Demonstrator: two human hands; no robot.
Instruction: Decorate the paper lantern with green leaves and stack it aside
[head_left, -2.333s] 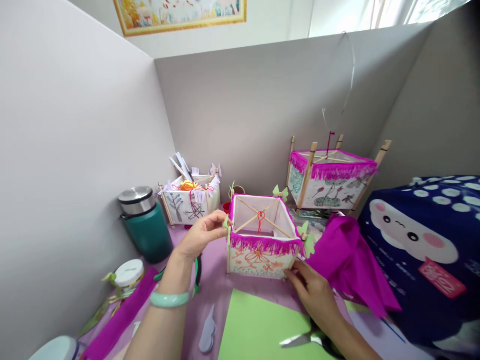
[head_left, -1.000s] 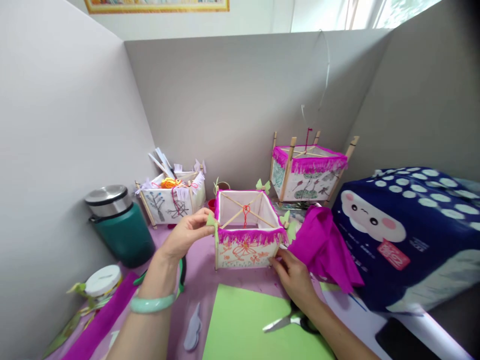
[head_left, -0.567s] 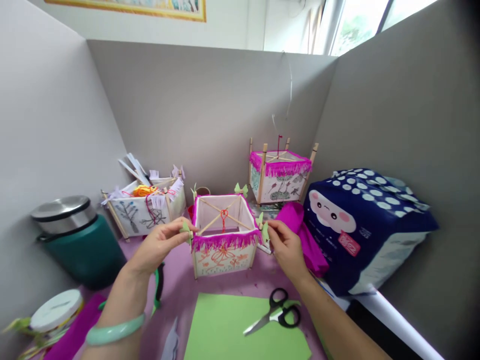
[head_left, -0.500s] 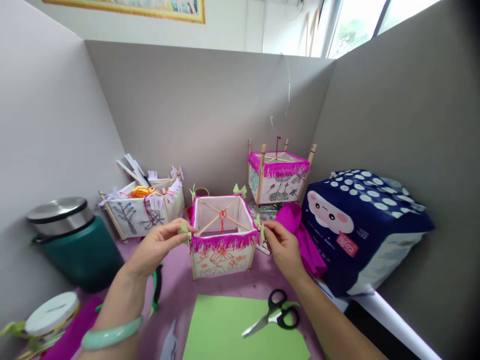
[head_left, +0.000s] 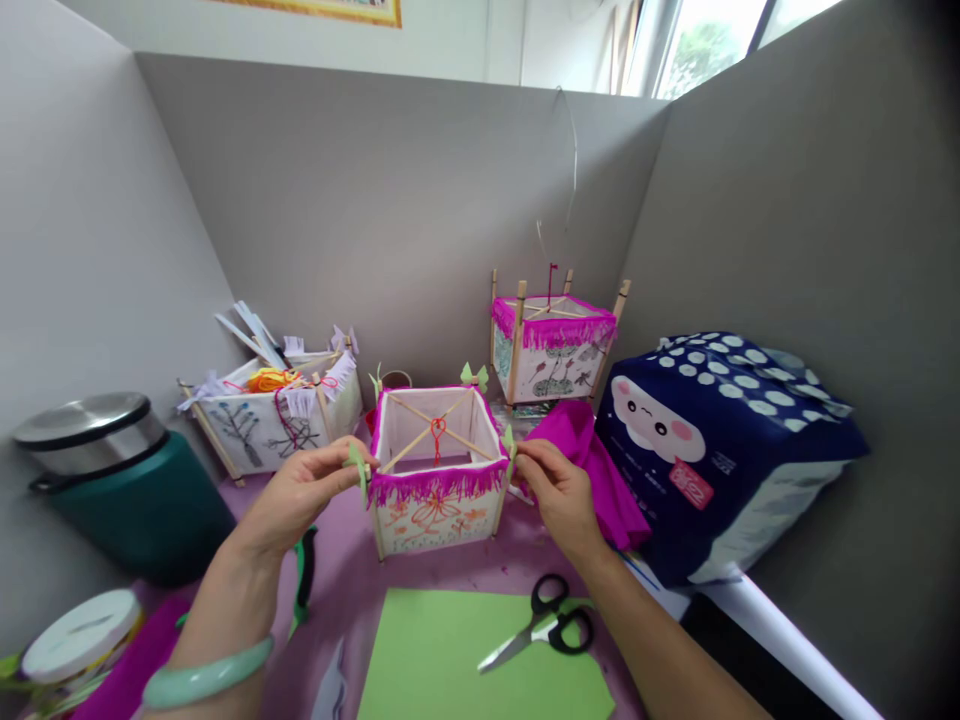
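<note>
Craft desk in an office-style cubicle. Grey partitions (head_left: pixel 405 200) on three sides; window (head_left: pixel 709 50) and framed picture (head_left: pixel 360 10) show above. Purple tabletop (head_left: pixel 337 580) has scissors (head_left: pixel 534 633) lying on green paper (head_left: pixel 427 655), plus a drawn-on front box (head_left: pixel 435 518). Left box (head_left: pixel 262 432) and rear box (head_left: pixel 551 372) also carry drawings. Bottle (head_left: pixel 142 510) near left wall.

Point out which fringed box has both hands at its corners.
The front middle box, with orange drawings: left hand and right hand are at its near corners. No hand holds the left box or the back right box.
</note>
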